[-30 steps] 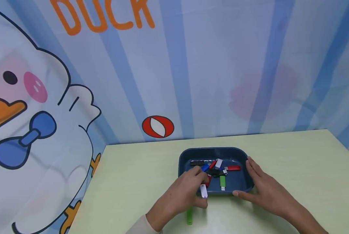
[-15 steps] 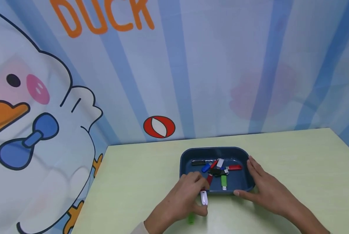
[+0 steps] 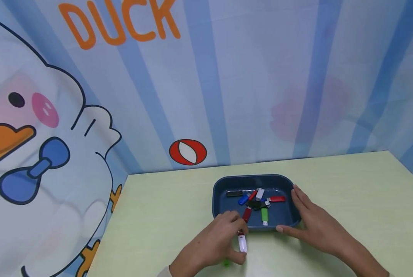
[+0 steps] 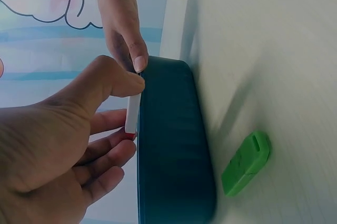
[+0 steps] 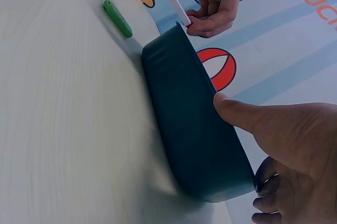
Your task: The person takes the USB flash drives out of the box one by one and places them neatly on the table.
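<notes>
My left hand (image 3: pixel 211 238) pinches a white USB flash drive (image 3: pixel 242 244) between thumb and fingers, just in front of the tray's near edge. In the left wrist view a bit of red shows at the drive's lower end. My right hand (image 3: pixel 318 227) rests against the near right corner of a dark blue tray (image 3: pixel 284 217). Its thumb touches the front rim and its fingers lie along the right side. Inside the tray are several flash drives: a green one (image 3: pixel 264 216), a dark red one (image 3: pixel 247 214), a black one (image 3: pixel 234 194) and others heaped together.
A green flash drive (image 4: pixel 246 163) lies on the pale table (image 3: pixel 165 215) before the tray; in the head view the left hand nearly covers it. Behind the table hangs a blue striped duck backdrop (image 3: pixel 248 84).
My left hand has drawn back toward me from over the tray, with the white flash drive in its fingers. My right hand stays at the tray's corner.
</notes>
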`<act>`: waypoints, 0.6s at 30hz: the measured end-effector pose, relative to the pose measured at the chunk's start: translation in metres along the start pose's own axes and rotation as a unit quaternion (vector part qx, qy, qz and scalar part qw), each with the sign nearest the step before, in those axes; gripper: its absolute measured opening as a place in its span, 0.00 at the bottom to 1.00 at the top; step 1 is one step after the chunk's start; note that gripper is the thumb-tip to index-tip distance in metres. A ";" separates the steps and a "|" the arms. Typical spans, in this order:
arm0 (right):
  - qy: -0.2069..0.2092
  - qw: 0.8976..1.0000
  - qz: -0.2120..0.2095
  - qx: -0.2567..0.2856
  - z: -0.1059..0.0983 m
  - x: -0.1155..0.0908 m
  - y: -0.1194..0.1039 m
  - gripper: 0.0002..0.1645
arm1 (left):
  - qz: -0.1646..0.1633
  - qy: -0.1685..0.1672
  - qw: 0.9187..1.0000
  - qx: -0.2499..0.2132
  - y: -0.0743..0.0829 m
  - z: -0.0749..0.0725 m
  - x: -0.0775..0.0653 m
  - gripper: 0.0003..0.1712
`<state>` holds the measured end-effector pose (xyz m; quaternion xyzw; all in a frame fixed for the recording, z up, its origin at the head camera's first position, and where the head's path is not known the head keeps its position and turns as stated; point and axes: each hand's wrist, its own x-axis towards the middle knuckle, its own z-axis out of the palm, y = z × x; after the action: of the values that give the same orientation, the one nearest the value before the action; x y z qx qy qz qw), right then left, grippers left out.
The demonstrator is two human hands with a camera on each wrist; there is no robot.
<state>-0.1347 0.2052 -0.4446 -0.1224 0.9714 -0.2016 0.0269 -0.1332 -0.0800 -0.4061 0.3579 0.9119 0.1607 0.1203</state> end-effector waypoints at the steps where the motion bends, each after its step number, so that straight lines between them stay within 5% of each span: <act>1: 0.000 1.000 -0.001 0.001 0.000 0.000 0.000 0.70 | -0.002 -0.004 1.000 -0.002 0.000 0.000 0.000 0.23; 18: 0.001 1.000 -0.012 0.004 -0.002 0.000 -0.001 0.70 | -0.060 -0.084 0.994 -0.020 0.004 0.006 0.000 0.20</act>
<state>-0.1351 0.2054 -0.4425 -0.1335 0.9691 -0.2057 0.0244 -0.1289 -0.0762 -0.4102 0.3127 0.9148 0.1408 0.2134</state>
